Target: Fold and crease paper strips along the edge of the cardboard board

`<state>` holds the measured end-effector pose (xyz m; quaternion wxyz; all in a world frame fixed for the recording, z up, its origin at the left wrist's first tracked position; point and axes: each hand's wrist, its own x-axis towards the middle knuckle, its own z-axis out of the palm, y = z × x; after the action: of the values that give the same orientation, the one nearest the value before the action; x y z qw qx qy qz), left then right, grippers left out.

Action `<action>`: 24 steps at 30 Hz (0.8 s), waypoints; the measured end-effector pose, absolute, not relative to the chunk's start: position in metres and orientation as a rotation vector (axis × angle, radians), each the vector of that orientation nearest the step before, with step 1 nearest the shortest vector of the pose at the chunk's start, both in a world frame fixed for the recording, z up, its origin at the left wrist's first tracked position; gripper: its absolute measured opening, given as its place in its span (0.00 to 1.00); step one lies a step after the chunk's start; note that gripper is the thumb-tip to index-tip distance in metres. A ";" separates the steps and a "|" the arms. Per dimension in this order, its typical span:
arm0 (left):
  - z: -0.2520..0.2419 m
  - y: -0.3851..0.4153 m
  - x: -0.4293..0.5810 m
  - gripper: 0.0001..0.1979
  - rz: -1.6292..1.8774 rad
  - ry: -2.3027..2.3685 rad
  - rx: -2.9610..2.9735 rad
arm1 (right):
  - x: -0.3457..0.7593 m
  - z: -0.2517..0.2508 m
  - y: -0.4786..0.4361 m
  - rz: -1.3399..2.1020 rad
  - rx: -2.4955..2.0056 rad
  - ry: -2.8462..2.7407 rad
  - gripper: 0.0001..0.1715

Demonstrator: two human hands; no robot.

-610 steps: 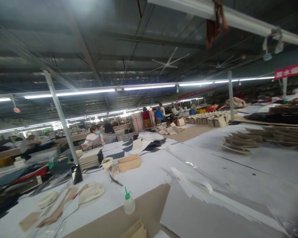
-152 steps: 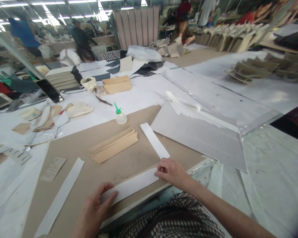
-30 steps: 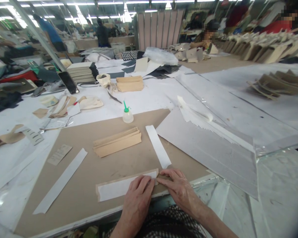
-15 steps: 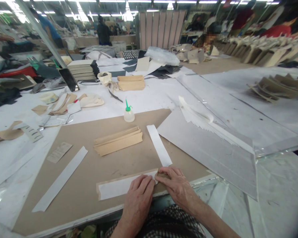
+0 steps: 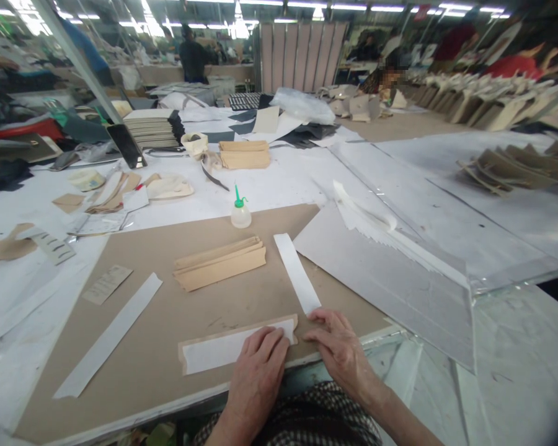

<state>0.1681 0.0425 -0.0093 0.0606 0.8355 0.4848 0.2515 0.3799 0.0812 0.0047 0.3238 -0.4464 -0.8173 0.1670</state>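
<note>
A tan strip with a white strip laid on top (image 5: 214, 350) lies near the front edge of the brown board (image 5: 167, 310). My left hand (image 5: 260, 375) rests flat on its right end, fingers stretched out. My right hand (image 5: 337, 347) lies just right of the strip's end, fingers flat on the board, touching nothing else. A second white strip (image 5: 296, 272) lies just beyond my right hand. A stack of tan strips (image 5: 219, 263) sits in the board's middle, and a third white strip (image 5: 109, 334) lies to the left.
A small glue bottle with a green nozzle (image 5: 240, 210) stands at the board's far edge. A grey sheet (image 5: 390, 279) with fanned white strips (image 5: 376, 226) lies to the right. Loose paper pieces and stacks cover the far table. Other people work at distant tables.
My right hand has slid a little to the right, off the end of the strip. My left hand stays pressed on the strip's right end.
</note>
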 end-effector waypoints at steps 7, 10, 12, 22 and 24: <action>-0.011 0.042 0.167 0.12 0.751 1.461 2.507 | 0.378 0.008 0.076 0.470 -1.123 -2.265 0.21; -0.011 0.042 0.167 0.12 0.747 1.462 2.508 | 0.375 0.009 0.078 0.455 -1.110 -2.276 0.23; -0.010 0.042 0.167 0.13 0.742 1.461 2.502 | 0.374 0.009 0.079 0.433 -1.109 -2.289 0.25; -0.010 0.042 0.167 0.13 0.774 1.460 2.530 | 0.373 0.012 0.083 0.377 -1.113 -2.405 0.22; -0.011 0.042 0.167 0.13 0.752 1.468 2.533 | 0.372 0.014 0.084 0.333 -1.102 -2.471 0.22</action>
<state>0.1667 0.0416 -0.0110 0.0593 0.8365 0.4849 0.2482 0.3721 0.0836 0.0140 0.2066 -0.3955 -0.8869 0.1195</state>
